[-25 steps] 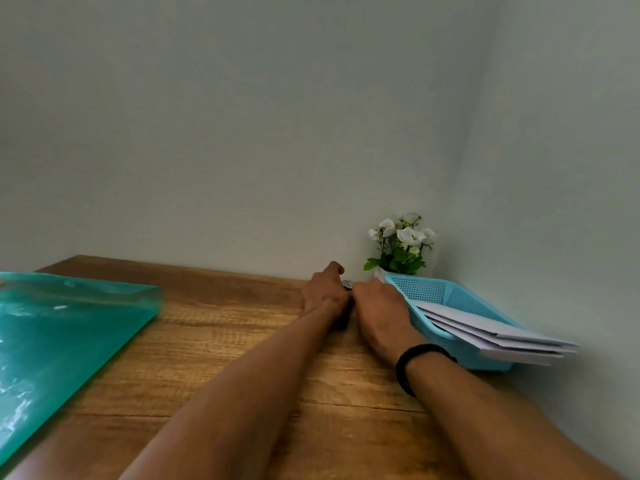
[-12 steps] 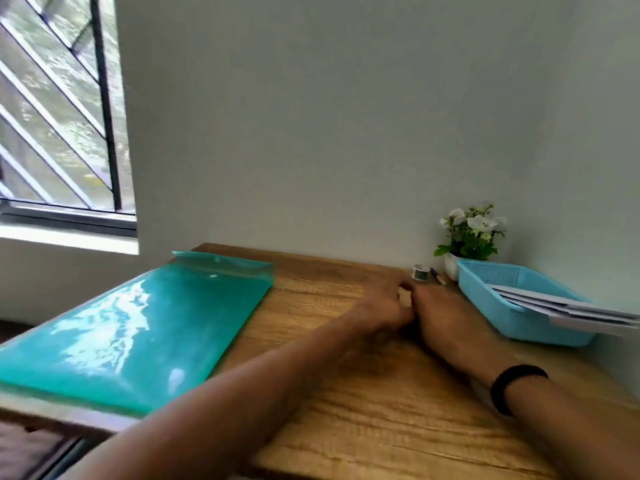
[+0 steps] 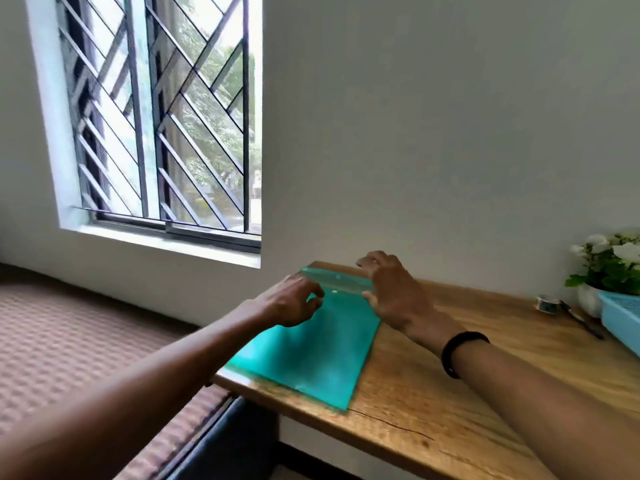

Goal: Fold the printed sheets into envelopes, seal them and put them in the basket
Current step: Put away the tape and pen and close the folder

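Head view: both hands, left hand (image 3: 294, 303) and right hand (image 3: 391, 292), hover loosely curled over folder (image 3: 311, 358).

single view, head-worn camera, wide-angle. it looks forward and slightly down from above the near edge of the counter (image 3: 433, 393), turned toward its left end, the window (image 3: 162, 116) and the far wall. both forearms enter from the bottom edge, close to the lens. the basket (image 3: 620, 315) is cut by the right frame edge.

Teal folder (image 3: 311, 355) flat on desk (image 3: 433, 393), left end, snap flap at far edge. Blue mesh basket (image 3: 620, 313) at far right, mostly out of view.
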